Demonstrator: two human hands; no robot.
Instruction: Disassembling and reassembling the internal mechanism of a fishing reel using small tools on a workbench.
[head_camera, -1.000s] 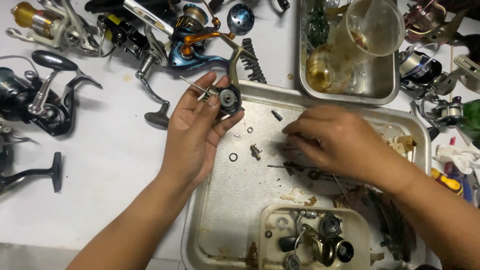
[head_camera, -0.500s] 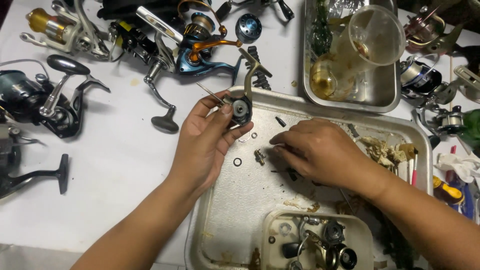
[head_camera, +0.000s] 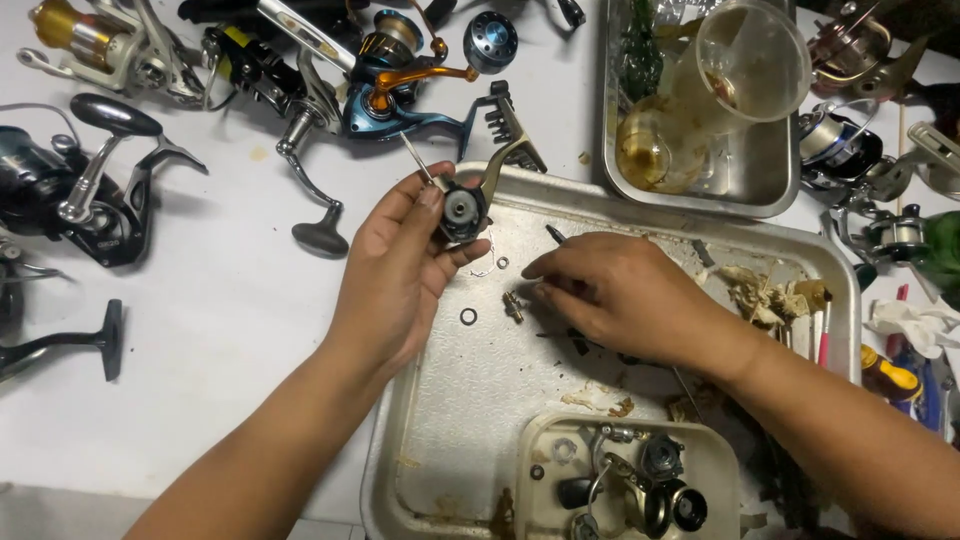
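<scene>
My left hand grips a dark fishing reel body with a metal stem, held over the top left corner of a steel tray. My right hand rests palm down on the tray floor, fingertips pinched near a small brass part. What those fingers hold is hidden. A small black ring and a washer lie loose on the tray between the two hands.
A cream tub of reel parts sits at the tray's near edge. A second steel tray with a clear plastic cup stands behind. Several fishing reels lie on the white table left and right. Greasy rag scraps fill the tray's right side.
The view has shifted slightly. My left hand has turned the reel body a little. My right hand has slid left across the tray toward the small brass part.
</scene>
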